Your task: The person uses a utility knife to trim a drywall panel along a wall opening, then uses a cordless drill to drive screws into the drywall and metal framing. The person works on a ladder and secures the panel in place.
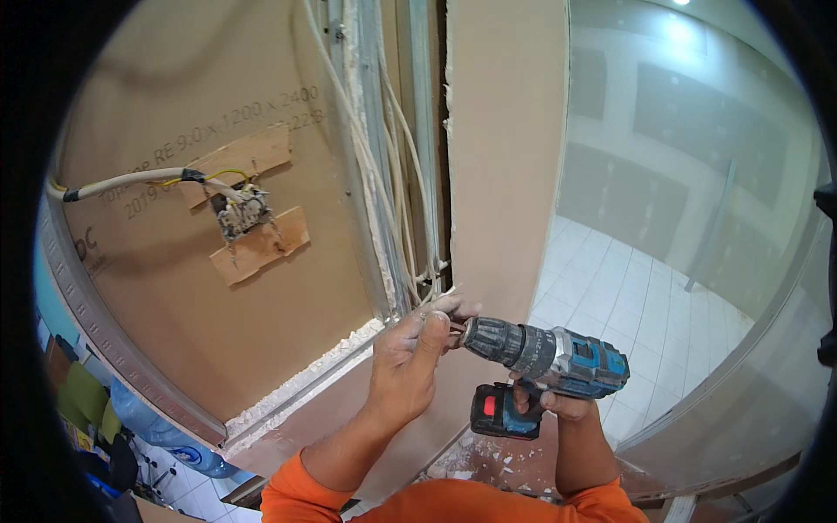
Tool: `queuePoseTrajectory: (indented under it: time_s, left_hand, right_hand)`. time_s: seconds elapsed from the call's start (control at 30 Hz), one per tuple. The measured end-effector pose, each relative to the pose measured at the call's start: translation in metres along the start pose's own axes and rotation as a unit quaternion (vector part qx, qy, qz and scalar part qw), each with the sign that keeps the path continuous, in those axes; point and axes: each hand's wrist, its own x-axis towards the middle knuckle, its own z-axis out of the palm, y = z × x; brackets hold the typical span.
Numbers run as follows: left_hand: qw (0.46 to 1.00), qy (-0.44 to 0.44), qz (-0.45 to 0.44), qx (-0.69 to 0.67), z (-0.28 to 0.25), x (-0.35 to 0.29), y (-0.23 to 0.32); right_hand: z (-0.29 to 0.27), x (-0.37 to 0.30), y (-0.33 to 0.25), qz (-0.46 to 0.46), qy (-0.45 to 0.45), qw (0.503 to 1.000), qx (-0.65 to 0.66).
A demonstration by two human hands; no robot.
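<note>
A blue and black cordless drill [582, 362] is gripped by its handle in my right hand [567, 406], its chuck aimed left and its battery hanging below. My left hand [411, 356] is closed in front of the chuck [488, 338], thumb and fingers pressed together around the bit end. What exactly the fingers pinch there is hidden. Dust coats the left fingers. Just beyond that hand, pale cables [403, 209] run down beside metal studs [370, 157] in an opened wall cavity.
Left, a brown board [288, 322] carries a wired electrical box [244, 211] between wooden strips [261, 247], with a taped cable [131, 183]. White tiled floor [645, 305] lies right, past a wall edge. Lower left are water bottles [157, 427]. Debris [488, 462] lies below the drill.
</note>
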Motion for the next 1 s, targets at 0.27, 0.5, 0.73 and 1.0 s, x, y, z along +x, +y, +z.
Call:
queuePoseTrajectory:
  time_s: [0.27, 0.5, 0.73, 1.0]
  left_hand:
    - [0.994, 0.068, -0.083, -0.002, 0.023, 0.02, -0.036]
    - [0.995, 0.011, -0.092, 0.025, 0.026, 0.023, -0.062]
    - [0.992, -0.08, -0.094, -0.004, 0.013, 0.021, -0.063]
    - [0.992, -0.105, -0.066, -0.032, -0.015, -0.001, -0.036]
  right_hand:
    - [-0.032, -0.021, 0.009, 0.013, 0.034, 0.999, 0.017]
    - [-0.048, -0.036, 0.019, -0.023, 0.072, 0.997, -0.011]
    - [-0.024, -0.059, 0.035, 0.022, 0.118, 0.992, 0.038]
    - [0.035, -0.066, 0.042, 0.016, 0.138, 0.99, -0.014]
